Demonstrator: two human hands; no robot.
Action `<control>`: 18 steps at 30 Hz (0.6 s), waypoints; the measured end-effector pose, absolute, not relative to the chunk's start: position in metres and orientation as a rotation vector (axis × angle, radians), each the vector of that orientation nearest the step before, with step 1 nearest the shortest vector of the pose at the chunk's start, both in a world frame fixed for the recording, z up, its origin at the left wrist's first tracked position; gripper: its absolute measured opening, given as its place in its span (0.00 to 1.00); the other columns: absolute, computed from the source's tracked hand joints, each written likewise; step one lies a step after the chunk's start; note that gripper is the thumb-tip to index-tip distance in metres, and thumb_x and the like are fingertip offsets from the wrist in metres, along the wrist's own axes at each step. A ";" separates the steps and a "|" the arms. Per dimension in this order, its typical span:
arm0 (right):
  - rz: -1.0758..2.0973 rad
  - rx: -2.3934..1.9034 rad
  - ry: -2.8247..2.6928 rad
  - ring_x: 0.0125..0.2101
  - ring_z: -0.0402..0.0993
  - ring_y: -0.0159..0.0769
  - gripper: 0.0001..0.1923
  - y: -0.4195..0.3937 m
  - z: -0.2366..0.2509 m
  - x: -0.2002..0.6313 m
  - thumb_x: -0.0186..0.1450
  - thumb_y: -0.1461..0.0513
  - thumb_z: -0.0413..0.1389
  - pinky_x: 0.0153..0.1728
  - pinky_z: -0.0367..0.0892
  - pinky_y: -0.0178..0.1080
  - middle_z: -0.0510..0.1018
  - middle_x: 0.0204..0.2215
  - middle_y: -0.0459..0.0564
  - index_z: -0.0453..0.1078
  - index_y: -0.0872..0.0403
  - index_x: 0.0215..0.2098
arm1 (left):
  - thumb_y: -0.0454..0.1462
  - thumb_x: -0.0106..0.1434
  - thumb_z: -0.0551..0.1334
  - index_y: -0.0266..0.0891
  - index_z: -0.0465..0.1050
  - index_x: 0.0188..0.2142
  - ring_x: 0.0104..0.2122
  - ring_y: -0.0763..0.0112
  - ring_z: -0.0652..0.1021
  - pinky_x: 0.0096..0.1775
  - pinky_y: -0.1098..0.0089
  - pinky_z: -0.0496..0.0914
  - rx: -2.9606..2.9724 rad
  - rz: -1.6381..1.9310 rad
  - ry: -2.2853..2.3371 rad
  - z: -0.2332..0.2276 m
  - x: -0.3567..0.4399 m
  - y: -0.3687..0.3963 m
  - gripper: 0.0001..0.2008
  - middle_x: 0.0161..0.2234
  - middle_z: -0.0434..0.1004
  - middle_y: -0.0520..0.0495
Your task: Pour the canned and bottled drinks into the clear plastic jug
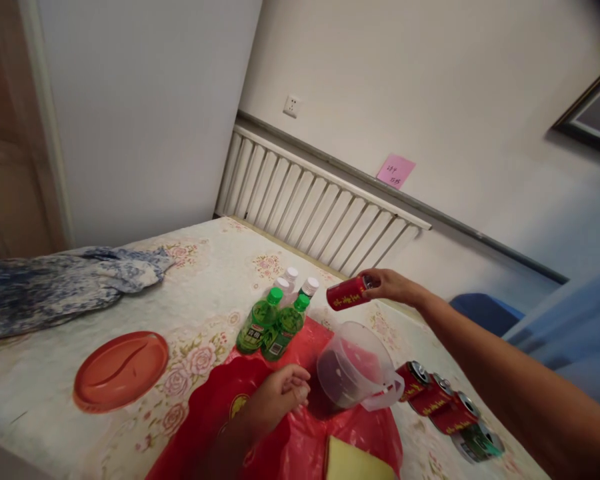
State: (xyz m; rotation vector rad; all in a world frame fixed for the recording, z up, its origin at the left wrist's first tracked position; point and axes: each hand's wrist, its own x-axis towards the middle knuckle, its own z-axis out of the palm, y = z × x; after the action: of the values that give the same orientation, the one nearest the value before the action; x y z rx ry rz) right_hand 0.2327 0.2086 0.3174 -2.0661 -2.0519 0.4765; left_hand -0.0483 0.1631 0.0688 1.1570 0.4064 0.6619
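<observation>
Above the clear pitcher (357,367), your right hand (393,287) grips the tipped red can (349,293) while your left hand (280,400) rests loosely curled, so pour slowly and centred.

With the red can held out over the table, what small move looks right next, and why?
Probably bring the red can in the right hand down toward the clear pitcher. The can lies tilted on its side, above and behind the pitcher's open mouth; the left hand rests beside the pitcher on the red bag.

You have open desk (205,280) toward the far left corner; bottles (275,320), jug (353,367) and cans (440,400) crowd the right edge.
</observation>
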 end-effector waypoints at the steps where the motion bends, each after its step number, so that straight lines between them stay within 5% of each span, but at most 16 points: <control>1: 0.559 -1.944 -2.008 0.39 0.76 0.41 0.25 0.198 0.328 0.228 0.54 0.55 0.63 0.39 0.71 0.38 0.81 0.40 0.53 0.71 0.57 0.48 | 0.50 0.55 0.66 0.38 0.70 0.43 0.36 0.67 0.76 0.37 0.67 0.69 1.146 0.698 0.429 0.071 -0.051 0.164 0.22 0.38 0.74 0.46; 9: 0.868 -1.695 -2.147 0.39 0.74 0.36 0.24 0.124 0.339 0.145 0.56 0.58 0.64 0.40 0.70 0.37 0.78 0.41 0.48 0.69 0.52 0.51 | 0.54 0.61 0.60 0.49 0.69 0.52 0.51 0.57 0.75 0.50 0.61 0.68 1.097 0.853 0.327 0.072 -0.072 0.178 0.23 0.50 0.76 0.47; 13: 0.745 -1.788 -2.347 0.32 0.71 0.32 0.22 0.107 0.314 0.105 0.53 0.64 0.63 0.34 0.67 0.33 0.77 0.33 0.43 0.72 0.51 0.46 | 0.55 0.55 0.67 0.59 0.67 0.55 0.59 0.55 0.69 0.58 0.59 0.62 1.165 0.800 0.112 0.076 -0.080 0.180 0.29 0.57 0.72 0.53; 18: 0.730 -1.788 -2.465 0.27 0.68 0.28 0.19 0.108 0.287 0.077 0.51 0.65 0.63 0.27 0.62 0.30 0.75 0.28 0.40 0.73 0.51 0.41 | 0.52 0.43 0.75 0.54 0.64 0.57 0.61 0.50 0.67 0.58 0.57 0.62 1.174 0.692 0.014 0.084 -0.089 0.174 0.42 0.58 0.71 0.52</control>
State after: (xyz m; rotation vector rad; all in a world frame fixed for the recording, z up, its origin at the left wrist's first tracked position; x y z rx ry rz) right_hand 0.0765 0.1084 0.2871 -1.7883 -2.4646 0.7305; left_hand -0.0892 0.1739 0.0842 1.1738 0.0144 0.6923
